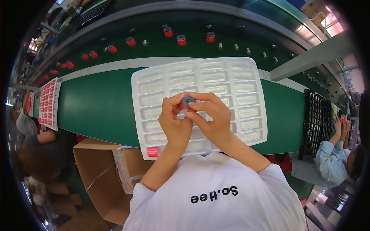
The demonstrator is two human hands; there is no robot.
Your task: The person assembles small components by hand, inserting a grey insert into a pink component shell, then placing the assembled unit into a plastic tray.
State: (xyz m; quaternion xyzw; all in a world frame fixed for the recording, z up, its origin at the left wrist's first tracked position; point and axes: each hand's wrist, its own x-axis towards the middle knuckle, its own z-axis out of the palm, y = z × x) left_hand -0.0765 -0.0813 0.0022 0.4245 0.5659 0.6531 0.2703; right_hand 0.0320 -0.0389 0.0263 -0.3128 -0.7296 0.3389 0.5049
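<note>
Both my hands meet over a white plastic tray [252,65] with rows of rectangular pockets. Between them is a small red cylinder with a grey top [187,101], its top facing up. My left hand [174,117] wraps round its left side. My right hand [212,116] closes on it from the right, with fingertips pressing on the grey top. Another red cylinder [153,151] lies on its side in the tray's near left corner pocket. The lower part of the held cylinder is hidden by my fingers.
Beyond the tray, a dark green conveyor belt [154,50] carries several red cylinders [181,40] and small metallic pieces [220,46]. A filled tray [48,103] stands left, black trays [311,121] right. An open cardboard box [96,173] sits below the table edge. Co-workers sit at both sides.
</note>
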